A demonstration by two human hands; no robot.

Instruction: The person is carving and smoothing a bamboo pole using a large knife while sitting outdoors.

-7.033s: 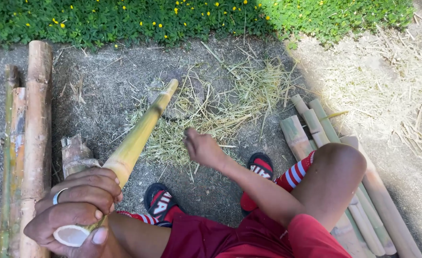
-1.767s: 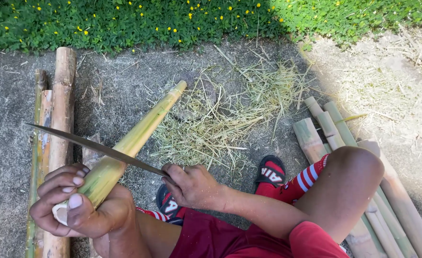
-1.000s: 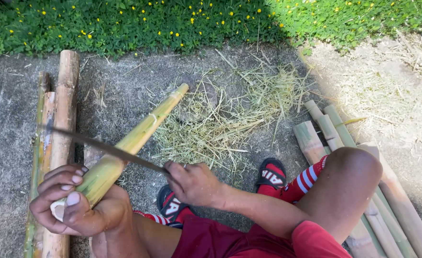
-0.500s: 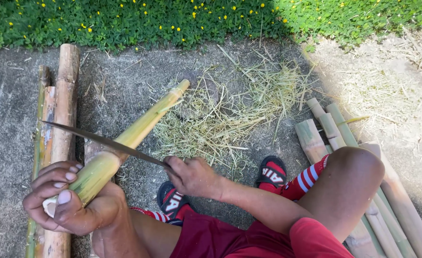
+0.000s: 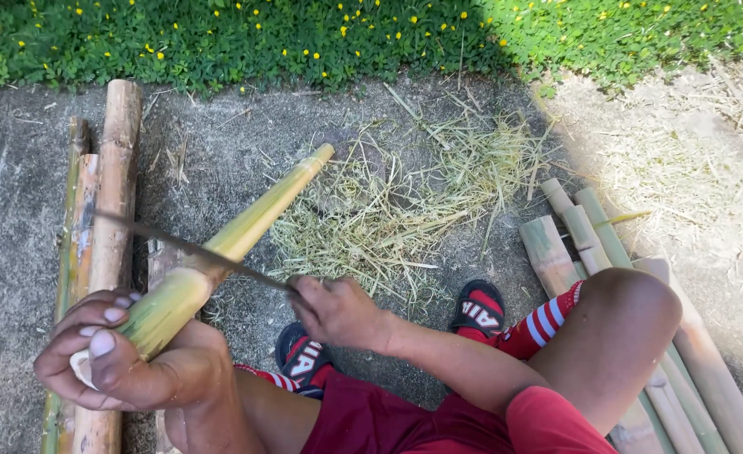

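straw pile [image 5: 405,210] | bamboo poles [image 5: 106,193] left | flowering grass [image 5: 304,38]

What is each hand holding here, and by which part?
The left hand grips the near cut end of a green bamboo pole. The right hand holds a long knife by its handle, with the blade lying across the pole.

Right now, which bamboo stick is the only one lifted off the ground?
The pale green bamboo pole gripped at its near end by the left hand. It slants upward under the knife, while both bamboo piles lie flat on the ground.

Knife blade [image 5: 195,250] across bamboo pole [image 5: 237,240]
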